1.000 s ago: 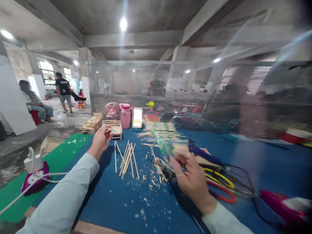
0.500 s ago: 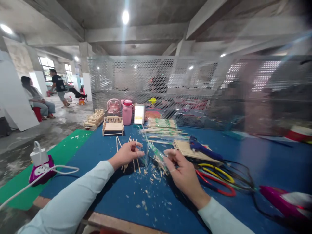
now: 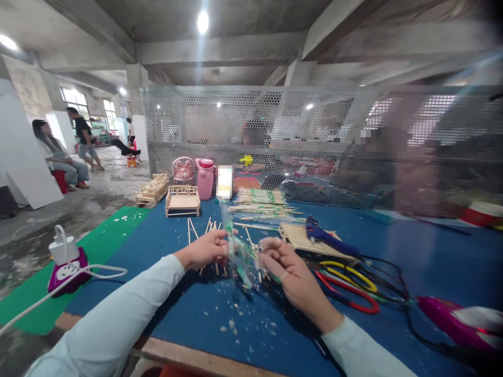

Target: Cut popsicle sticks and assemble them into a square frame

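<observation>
A clear plastic wrapper with green print [image 3: 240,256], smeared by motion, hangs between my two hands above the table. My left hand [image 3: 206,248] is closed, its fingertips pinching the wrapper's left side. On the other side, my right hand [image 3: 293,275] has its fingers curled toward the thumb, close to the wrapper; what lies between those fingertips is not clear. Thin wooden sticks [image 3: 212,228] lie loose behind my left hand. More sticks are partly hidden beneath the wrapper. Small wood chips and scraps [image 3: 231,327] are scattered on the blue tabletop [image 3: 188,319].
Bundled sticks [image 3: 261,198] lie farther back. A blue glue gun [image 3: 328,238] rests on a wooden slatted piece [image 3: 293,238], beside red-and-yellow-handled tools [image 3: 353,277]. Small wooden furniture models [image 3: 183,201], a pink bottle [image 3: 205,180] and a power socket [image 3: 68,272] stand left.
The wrapper has swung left and toward my left hand, its lower end now hanging nearer the table's front. My hands have barely shifted. A person in the background has moved left.
</observation>
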The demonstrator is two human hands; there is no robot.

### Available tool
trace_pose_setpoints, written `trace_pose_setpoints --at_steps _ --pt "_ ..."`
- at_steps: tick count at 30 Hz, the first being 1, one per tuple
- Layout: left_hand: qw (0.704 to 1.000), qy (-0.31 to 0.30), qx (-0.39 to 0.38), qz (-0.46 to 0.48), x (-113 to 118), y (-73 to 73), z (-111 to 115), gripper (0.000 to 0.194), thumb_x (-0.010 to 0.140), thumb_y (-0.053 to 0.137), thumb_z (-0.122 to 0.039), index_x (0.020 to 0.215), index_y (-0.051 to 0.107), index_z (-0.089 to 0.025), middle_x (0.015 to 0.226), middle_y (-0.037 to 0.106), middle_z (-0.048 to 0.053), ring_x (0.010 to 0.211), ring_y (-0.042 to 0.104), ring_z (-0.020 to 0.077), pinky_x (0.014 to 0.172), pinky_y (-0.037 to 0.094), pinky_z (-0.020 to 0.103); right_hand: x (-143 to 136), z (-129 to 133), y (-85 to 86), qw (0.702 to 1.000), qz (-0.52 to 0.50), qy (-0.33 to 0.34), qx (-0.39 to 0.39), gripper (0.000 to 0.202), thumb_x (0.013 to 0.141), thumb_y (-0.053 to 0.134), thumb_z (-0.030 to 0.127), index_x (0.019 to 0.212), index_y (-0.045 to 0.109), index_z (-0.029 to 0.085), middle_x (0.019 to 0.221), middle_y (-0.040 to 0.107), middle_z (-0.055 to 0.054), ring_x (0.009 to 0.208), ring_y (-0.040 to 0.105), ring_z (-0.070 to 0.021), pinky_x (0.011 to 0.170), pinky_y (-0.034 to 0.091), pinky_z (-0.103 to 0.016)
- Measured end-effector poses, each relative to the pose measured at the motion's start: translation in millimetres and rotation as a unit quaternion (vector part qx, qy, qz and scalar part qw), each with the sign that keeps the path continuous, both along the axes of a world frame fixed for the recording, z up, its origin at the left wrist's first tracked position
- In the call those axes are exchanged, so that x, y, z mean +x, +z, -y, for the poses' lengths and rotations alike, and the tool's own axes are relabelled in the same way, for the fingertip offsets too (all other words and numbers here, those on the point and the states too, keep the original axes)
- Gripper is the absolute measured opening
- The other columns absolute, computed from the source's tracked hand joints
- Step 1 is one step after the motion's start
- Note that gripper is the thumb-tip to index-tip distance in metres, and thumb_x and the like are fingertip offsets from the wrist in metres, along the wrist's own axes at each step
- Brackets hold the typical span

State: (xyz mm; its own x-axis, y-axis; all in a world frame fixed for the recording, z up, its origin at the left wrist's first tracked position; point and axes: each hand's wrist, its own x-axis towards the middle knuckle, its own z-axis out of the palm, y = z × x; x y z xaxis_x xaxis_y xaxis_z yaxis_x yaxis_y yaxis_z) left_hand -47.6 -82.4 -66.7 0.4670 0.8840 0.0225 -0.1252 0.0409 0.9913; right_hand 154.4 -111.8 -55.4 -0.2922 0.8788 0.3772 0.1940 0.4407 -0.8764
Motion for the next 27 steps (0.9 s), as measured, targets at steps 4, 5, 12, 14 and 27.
trace_pose_setpoints --at_steps 4,5,12,14,27 --pt "0.997 -0.049 0.038 -0.040 8.4 3.8 12.0 0.038 0.055 0.077 -0.037 0.078 0.066 -0.009 0.055 0.053 -0.002 0.048 0.044 0.0052 0.049 0.038 0.019 -3.0 0.9 -0.6 0.995 -0.011 0.077 -0.070 0.021 0.076 0.058 0.036 0.084 0.048 0.020 0.060 0.042 0.006 0.053 0.038 -0.0076 0.052 0.033 -0.020" --pt "0.996 -0.059 0.051 -0.050 10.6 4.0 15.7 0.035 0.056 0.077 -0.039 0.071 0.066 -0.009 0.054 0.053 -0.001 0.049 0.045 0.0055 0.050 0.038 0.019 -2.3 0.9 0.0 0.992 -0.018 0.097 -0.081 0.022 0.074 0.059 0.037 0.079 0.048 0.019 0.060 0.043 0.006 0.053 0.038 -0.0076 0.052 0.033 -0.021" --pt "0.893 -0.437 -0.002 -0.109 30.1 4.6 55.1 0.050 0.052 0.079 -0.037 0.096 0.067 -0.016 0.075 0.064 0.000 0.068 0.062 0.0173 0.057 0.048 0.026 13.7 0.8 13.1 0.967 -0.038 0.179 -0.175 0.044 0.076 0.041 0.062 0.075 0.050 0.019 0.059 0.050 0.000 0.049 0.044 -0.0112 0.048 0.037 -0.024" --pt "0.883 -0.458 -0.039 -0.097 32.6 7.1 61.1 0.055 0.054 0.079 -0.035 0.104 0.064 -0.018 0.082 0.064 0.001 0.076 0.063 0.0187 0.059 0.048 0.026 16.1 0.0 15.1 0.974 -0.044 0.143 -0.171 0.048 0.076 0.033 0.067 0.075 0.047 0.020 0.058 0.048 0.001 0.047 0.043 -0.0114 0.047 0.037 -0.025" --pt "0.777 0.354 0.195 -0.482 -39.7 13.9 -11.1 0.037 0.079 0.049 -0.032 0.106 0.058 -0.009 0.103 0.059 0.017 0.095 0.056 0.0259 0.081 0.042 0.036 30.5 5.8 19.6 0.924 0.378 -0.053 -0.023 0.032 0.069 0.059 0.046 0.058 0.044 0.020 0.052 0.046 0.002 0.048 0.041 -0.0113 0.046 0.027 -0.023"
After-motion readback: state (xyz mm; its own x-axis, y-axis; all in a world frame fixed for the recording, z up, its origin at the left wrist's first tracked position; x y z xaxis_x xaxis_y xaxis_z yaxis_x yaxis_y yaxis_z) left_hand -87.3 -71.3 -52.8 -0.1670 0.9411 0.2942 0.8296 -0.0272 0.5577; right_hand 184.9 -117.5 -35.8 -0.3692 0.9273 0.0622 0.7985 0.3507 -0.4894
